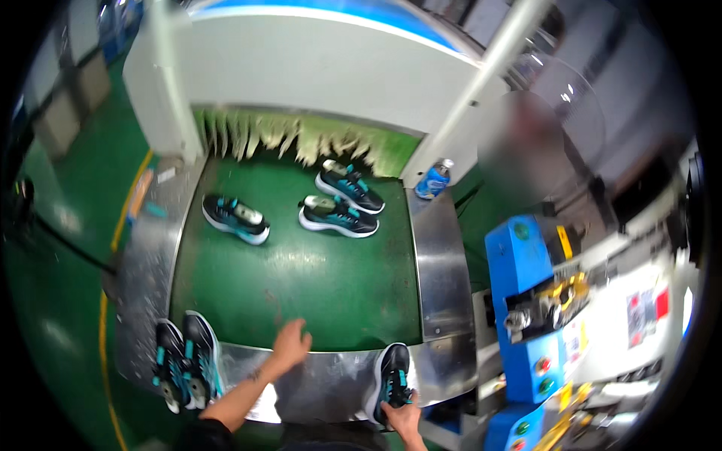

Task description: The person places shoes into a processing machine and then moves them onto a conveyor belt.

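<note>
My right hand (403, 418) grips the heel end of a black sneaker (394, 374) with teal laces and a white sole, over the metal front edge at the right. My left hand (292, 346) reaches over the near edge of the green conveyor belt (293, 293), empty, its fingers partly spread. Farther up the belt lie three similar sneakers: one at the left (235, 218), and two close together at the right, a nearer one (338, 219) and a farther one (350, 186). Another pair, a left sneaker (171, 366) and a right sneaker (200, 353), rests on the metal at the left.
A ragged fringe curtain (293, 139) hangs across the white machine's opening (301, 68). On the right metal rail (444, 278) stands a blue-labelled bottle (434, 180). Blue machinery with buttons (519, 301) is at the right. A yellow line (104, 338) runs along the floor at the left.
</note>
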Action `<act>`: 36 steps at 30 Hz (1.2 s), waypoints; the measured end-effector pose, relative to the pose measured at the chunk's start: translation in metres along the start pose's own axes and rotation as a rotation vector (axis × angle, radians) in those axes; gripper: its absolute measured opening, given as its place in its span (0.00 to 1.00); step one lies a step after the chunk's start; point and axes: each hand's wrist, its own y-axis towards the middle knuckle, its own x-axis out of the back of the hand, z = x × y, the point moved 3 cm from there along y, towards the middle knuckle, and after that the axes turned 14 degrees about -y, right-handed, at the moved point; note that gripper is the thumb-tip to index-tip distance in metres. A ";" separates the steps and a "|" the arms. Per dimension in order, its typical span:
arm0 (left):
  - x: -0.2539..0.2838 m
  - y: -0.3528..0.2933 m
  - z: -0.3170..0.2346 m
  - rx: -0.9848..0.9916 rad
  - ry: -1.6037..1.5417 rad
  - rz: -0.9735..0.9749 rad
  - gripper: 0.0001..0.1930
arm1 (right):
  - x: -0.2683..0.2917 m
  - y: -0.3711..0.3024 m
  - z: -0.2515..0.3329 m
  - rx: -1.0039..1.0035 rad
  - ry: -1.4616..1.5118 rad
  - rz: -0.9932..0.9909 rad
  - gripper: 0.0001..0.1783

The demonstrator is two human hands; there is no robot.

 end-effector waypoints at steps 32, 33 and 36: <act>-0.057 0.031 -0.061 0.733 -0.405 1.231 0.44 | 0.149 -0.004 0.056 1.110 0.312 -0.029 0.30; -0.060 -0.004 -0.142 0.552 -0.404 1.319 0.43 | 0.156 -0.009 0.048 1.317 0.198 0.041 0.39; -0.060 -0.045 -0.189 0.965 -0.807 0.967 0.28 | 0.183 -0.053 0.034 1.490 -0.030 -0.412 0.41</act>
